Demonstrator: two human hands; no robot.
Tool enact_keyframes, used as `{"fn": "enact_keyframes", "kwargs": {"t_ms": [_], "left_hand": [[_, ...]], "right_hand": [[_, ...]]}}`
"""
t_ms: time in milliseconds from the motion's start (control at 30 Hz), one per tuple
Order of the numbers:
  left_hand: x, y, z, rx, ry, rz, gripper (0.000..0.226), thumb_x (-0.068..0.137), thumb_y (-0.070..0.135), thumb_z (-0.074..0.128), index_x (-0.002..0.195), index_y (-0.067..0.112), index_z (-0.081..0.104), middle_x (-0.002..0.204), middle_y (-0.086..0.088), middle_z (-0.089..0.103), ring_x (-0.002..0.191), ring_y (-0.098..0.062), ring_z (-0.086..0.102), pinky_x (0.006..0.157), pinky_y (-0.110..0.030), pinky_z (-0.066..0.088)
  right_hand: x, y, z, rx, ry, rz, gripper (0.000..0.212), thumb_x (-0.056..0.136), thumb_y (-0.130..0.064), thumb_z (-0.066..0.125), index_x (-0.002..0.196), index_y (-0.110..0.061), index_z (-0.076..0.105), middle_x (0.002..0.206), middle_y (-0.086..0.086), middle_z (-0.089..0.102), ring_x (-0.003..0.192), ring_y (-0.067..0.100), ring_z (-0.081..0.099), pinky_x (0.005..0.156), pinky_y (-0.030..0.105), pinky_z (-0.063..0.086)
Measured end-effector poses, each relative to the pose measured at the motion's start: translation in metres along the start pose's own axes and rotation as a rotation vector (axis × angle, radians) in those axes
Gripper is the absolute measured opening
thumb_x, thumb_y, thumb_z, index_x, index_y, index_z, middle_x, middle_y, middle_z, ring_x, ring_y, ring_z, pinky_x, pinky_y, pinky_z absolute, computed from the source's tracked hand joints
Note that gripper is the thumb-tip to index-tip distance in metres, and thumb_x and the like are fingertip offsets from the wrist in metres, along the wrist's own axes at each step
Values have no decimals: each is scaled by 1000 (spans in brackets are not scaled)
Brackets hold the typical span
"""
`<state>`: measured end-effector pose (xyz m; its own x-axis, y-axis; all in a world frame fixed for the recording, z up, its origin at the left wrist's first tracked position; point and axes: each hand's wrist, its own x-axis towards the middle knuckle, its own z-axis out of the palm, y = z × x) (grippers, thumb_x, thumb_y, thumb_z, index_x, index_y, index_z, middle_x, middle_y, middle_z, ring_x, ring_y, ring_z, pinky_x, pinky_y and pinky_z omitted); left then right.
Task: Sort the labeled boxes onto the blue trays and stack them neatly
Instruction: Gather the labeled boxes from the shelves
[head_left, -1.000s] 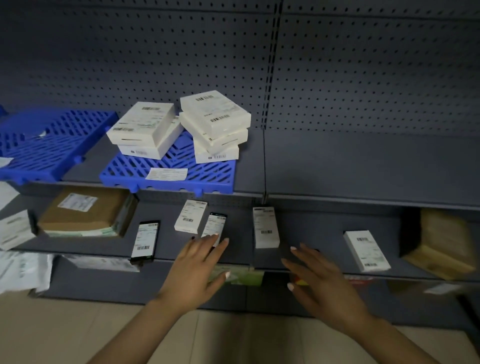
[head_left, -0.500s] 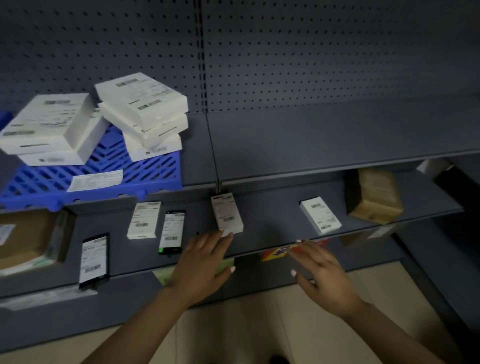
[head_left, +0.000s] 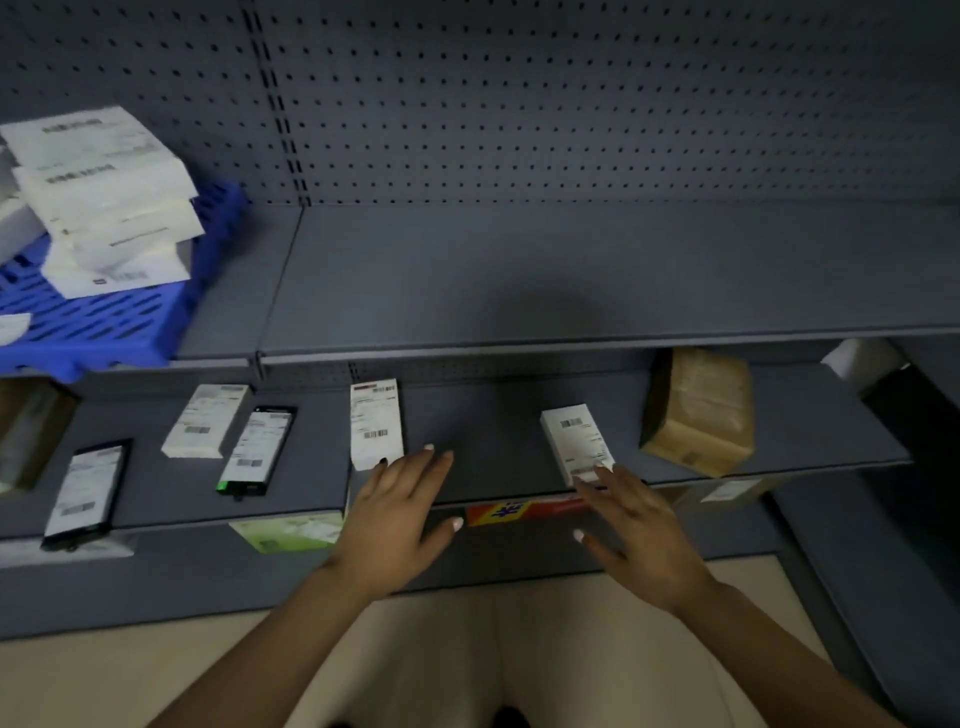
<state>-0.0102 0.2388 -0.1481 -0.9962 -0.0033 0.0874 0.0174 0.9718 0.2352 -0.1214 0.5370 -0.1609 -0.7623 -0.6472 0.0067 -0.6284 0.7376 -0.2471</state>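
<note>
A blue tray (head_left: 119, 322) sits on the upper shelf at the left, with a leaning stack of white labeled boxes (head_left: 106, 202) on it. On the middle shelf lie a white box (head_left: 375, 423), another white box (head_left: 576, 441) further right, a white box (head_left: 205, 420), and two black labeled boxes (head_left: 258, 449) (head_left: 88, 493). My left hand (head_left: 397, 519) hovers open just below the middle white box, fingertips at its near end. My right hand (head_left: 634, 525) is open, fingertips touching the near end of the right white box.
A brown taped parcel (head_left: 698, 410) stands on the middle shelf at the right. Another brown package (head_left: 26, 431) is at the far left. A green box (head_left: 291, 532) and a red-yellow pack (head_left: 524, 509) lie on the lower shelf. The upper shelf (head_left: 571, 280) stretches right.
The view has swung to the right, shifting the tray and boxes leftward. My right hand has reached the right white box; my left hand has moved right past the black box to the middle white box.
</note>
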Motion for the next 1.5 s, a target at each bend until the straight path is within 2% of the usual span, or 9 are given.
{"fn": "enact_keyframes", "kwargs": {"t_ms": [133, 233, 333, 533, 733, 900, 1100, 1300, 1500], "left_hand": [[15, 15, 18, 35, -25, -87, 70, 85, 59, 42, 141, 16, 42, 138, -7, 51, 121, -27, 51, 100, -48, 43], [27, 16, 33, 70, -92, -144, 74, 86, 65, 33, 145, 21, 37, 145, -4, 44, 129, -28, 46, 104, -51, 35], [33, 15, 54, 58, -152, -209, 86, 81, 79, 6, 150, 29, 12, 157, 0, 17, 143, -24, 21, 113, -49, 12], [54, -3, 101, 89, -209, -287, 93, 63, 82, -23, 141, 31, -24, 152, 4, -20, 145, -20, -11, 113, -45, -10], [77, -58, 163, 33, -197, -440, 93, 69, 81, 0, 143, 29, -22, 158, 3, -11, 145, -19, -11, 112, -59, 5], [90, -102, 209, 70, -191, -492, 95, 68, 78, 0, 147, 29, -18, 159, 3, -9, 145, -18, -12, 112, -61, 8], [101, -130, 236, 110, -162, -484, 96, 68, 78, -1, 148, 27, -16, 158, 2, -14, 145, -18, -15, 111, -63, 4], [125, -157, 230, 182, -209, -567, 85, 84, 77, 13, 145, 30, -24, 155, 0, -26, 142, -24, -24, 106, -70, 4], [147, -169, 235, 193, -260, -564, 75, 92, 66, 18, 148, 29, -15, 156, -3, -25, 143, -26, -19, 105, -69, 14]], "right_hand": [[19, 39, -1, -20, -141, 25, 73, 88, -73, 21, 143, -28, 41, 149, 6, 37, 137, 33, 34, 102, 56, 37], [32, 60, 9, -84, -209, 74, 92, 72, -87, -1, 150, -37, 4, 159, -2, -5, 145, 29, -4, 113, 58, 16], [41, 75, 24, -141, -307, 115, 99, 56, -92, -15, 141, -41, -26, 150, -5, -33, 138, 26, -28, 114, 58, 4], [70, 97, 70, -191, -389, 124, 99, 54, -91, -19, 136, -37, -31, 155, 2, -25, 143, 30, -19, 113, 60, 3], [116, 126, 141, -161, -387, 175, 101, 47, -92, -22, 132, -41, -36, 149, -2, -34, 143, 30, -19, 111, 64, 0], [150, 150, 194, -176, -337, 251, 97, 53, -89, -5, 134, -44, -35, 139, -7, -45, 139, 24, -28, 110, 63, -3], [158, 162, 230, -180, -219, 245, 83, 67, -79, 3, 136, -48, -32, 156, -4, -24, 144, 27, -12, 108, 58, 22], [155, 123, 227, -135, -129, 197, 72, 82, -64, 32, 148, -41, 16, 155, 2, 26, 137, 27, 23, 87, 61, 38], [155, 85, 221, -195, -30, 86, 71, 84, -62, 34, 149, -37, 20, 155, 1, 27, 137, 27, 26, 85, 52, 38]]}}
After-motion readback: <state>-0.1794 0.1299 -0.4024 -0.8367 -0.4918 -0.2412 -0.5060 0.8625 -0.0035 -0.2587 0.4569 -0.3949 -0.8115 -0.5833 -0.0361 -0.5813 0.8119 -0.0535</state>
